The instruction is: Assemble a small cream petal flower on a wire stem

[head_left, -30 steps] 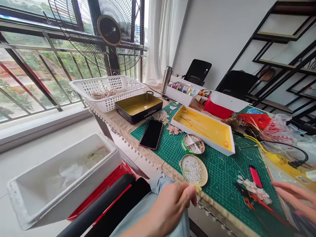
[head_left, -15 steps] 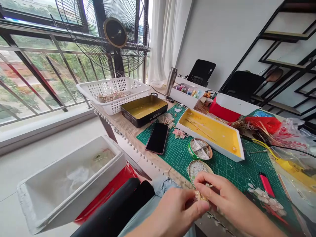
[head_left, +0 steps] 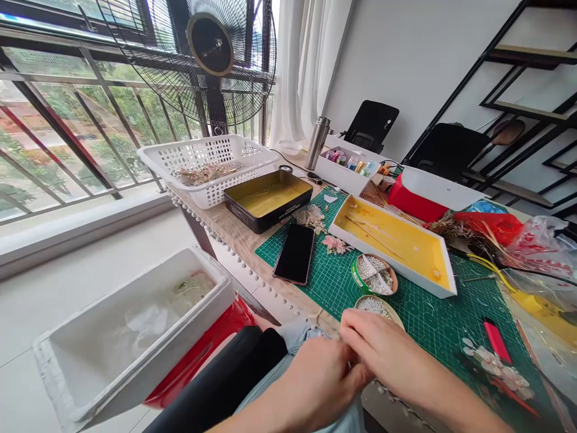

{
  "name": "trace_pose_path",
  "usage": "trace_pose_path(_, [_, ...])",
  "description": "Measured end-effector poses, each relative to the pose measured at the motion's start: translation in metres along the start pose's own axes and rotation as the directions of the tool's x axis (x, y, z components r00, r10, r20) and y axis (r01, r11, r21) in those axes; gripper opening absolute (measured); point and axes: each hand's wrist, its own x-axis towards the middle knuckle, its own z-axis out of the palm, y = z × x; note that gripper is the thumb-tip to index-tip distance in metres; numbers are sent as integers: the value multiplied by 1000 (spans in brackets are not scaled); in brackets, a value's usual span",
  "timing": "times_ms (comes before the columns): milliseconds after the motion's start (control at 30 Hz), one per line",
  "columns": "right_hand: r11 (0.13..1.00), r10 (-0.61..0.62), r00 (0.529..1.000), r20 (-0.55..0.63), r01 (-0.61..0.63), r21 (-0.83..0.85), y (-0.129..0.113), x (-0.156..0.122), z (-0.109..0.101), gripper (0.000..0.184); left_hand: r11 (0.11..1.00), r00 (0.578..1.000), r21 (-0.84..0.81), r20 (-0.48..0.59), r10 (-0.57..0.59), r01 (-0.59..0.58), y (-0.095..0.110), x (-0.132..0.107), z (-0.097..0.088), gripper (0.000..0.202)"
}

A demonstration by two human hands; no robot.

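Observation:
My left hand [head_left: 322, 382] and my right hand [head_left: 383, 355] meet at the near edge of the table, fingers pinched together on something small that I cannot make out. They hover just in front of a round dish of white beads [head_left: 377, 305], partly hiding it. A second round dish with divided compartments of beads [head_left: 375, 274] sits behind it on the green cutting mat [head_left: 433, 319].
A black phone [head_left: 295, 261], yellow-lined tray [head_left: 396, 243], black tin [head_left: 268, 198], white basket [head_left: 210, 168], red lighter [head_left: 496, 340] and flower ornament [head_left: 498, 370] lie on the table. A white foam box [head_left: 130, 331] stands on the floor at left, a fan [head_left: 211, 54] behind.
My right hand came from the right side of the mat to join my left hand at the table edge. Both hands now cover more of the bead dish.

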Motion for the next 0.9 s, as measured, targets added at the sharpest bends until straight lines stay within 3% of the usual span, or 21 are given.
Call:
trace_pose_path(67, [999, -29, 999, -27, 29, 14, -2, 3, -5, 28, 997, 1000, -71, 19, -12, 13, -4, 1, -3, 32])
trace_pose_path(133, [976, -17, 996, -84, 35, 215, 3, 4, -13, 27, 990, 998, -133, 22, -54, 56, -8, 2, -8, 36])
trace_pose_path(200, [877, 62, 987, -151, 19, 480, 13, 2, -20, 31, 980, 998, -186, 22, -63, 66, -12, 3, -14, 39])
trace_pose_path(267, [765, 157, 976, -153, -22, 644, 25, -2, -18, 41, 969, 999, -246, 31, -28, 35, -15, 4, -20, 38])
trace_pose_path(400, [695, 219, 973, -75, -102, 711, 34, -8, 15, 47, 963, 998, -268, 58, 24, -8, -19, 7, -24, 37])
trace_pose_path(567, [597, 239, 958, -157, -17, 802, 26, -9, 48, 44, 966, 997, -257, 73, 29, -9, -18, 9, -24, 45])
trace_pose_path(667, [627, 223, 966, -132, -39, 778, 25, -12, 44, 44, 990, 999, -143, 38, 2, 3, -16, 9, -23, 47])
trace_pose_path(767, [644, 215, 975, -64, -92, 760, 26, -14, 31, 44, 996, 1000, 81, -8, -24, 25, -14, 9, -20, 35])
trace_pose_path(900, [563, 215, 974, 72, -184, 806, 27, -10, 20, 48, 940, 996, 329, -43, -80, 90, -8, 12, -18, 32])
